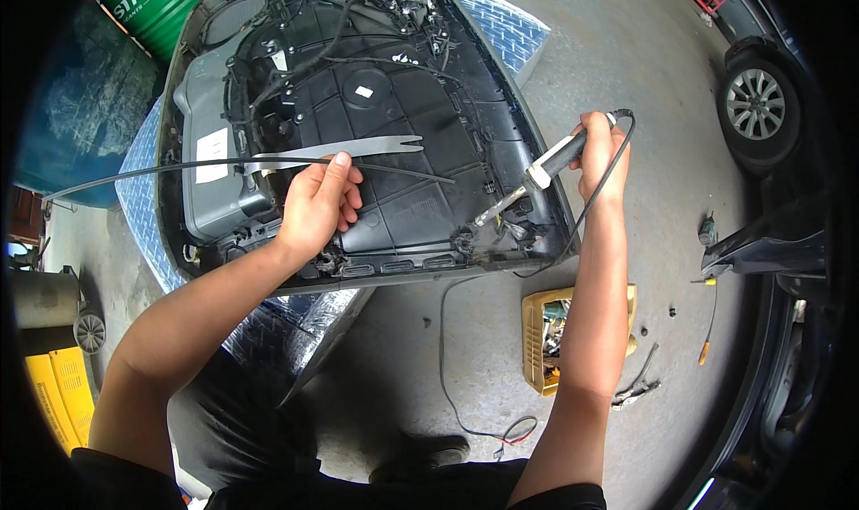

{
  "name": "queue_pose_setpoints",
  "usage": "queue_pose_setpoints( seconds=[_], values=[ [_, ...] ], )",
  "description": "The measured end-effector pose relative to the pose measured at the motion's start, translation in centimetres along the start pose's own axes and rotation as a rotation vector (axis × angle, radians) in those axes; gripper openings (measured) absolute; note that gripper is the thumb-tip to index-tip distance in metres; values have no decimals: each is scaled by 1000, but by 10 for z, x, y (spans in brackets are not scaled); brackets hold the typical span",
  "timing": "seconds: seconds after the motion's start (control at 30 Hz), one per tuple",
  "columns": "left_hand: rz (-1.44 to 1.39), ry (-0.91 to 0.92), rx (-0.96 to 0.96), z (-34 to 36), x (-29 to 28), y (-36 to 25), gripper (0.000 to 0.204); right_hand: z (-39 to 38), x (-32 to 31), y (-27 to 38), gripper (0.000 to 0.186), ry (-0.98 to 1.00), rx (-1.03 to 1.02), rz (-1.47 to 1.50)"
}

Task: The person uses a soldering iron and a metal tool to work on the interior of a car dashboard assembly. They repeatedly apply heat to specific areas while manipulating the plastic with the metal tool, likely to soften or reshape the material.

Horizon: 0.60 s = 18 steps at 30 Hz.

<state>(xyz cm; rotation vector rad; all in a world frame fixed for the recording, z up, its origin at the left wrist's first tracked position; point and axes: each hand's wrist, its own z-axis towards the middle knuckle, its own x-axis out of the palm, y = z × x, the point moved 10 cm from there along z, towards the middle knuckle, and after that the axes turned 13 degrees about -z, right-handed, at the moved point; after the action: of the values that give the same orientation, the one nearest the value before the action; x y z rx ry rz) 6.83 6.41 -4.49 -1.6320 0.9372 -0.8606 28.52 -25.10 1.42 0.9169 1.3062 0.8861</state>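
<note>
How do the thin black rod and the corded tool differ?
The black rod in the left hand is long and thin; the corded tool in the right hand is shorter and thicker. The rod is plain black; the tool has a black-and-white body and metal tip. Both are held.

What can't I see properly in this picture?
All in the head view:
- Corded tool: part of its handle is hidden by the right hand.
- Its tip: too small to tell whether it touches the black panel.
- Black rod: a short bit is covered by the left hand.
- Yellow basket: partly hidden by the right forearm.
- Green drum: cut off by the top edge.
</note>
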Motion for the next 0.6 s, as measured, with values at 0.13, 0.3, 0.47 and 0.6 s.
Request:
queue_pose_setpoints(
  seconds=[0.13,0.3,0.47,0.6],
  values=[
    [0,5,4,0,1,0,44,-3,4,1,31,17,-14,12],
    [-11,7,4,0,1,0,44,-1,7,-3,28,39,-5,20],
    [-4,-2,-4,0,0,2,44,-3,6,-1,28,25,14,34],
    [-4,1,0,-1,0,0,44,0,9,-6,28,41,29,15]
  ],
)
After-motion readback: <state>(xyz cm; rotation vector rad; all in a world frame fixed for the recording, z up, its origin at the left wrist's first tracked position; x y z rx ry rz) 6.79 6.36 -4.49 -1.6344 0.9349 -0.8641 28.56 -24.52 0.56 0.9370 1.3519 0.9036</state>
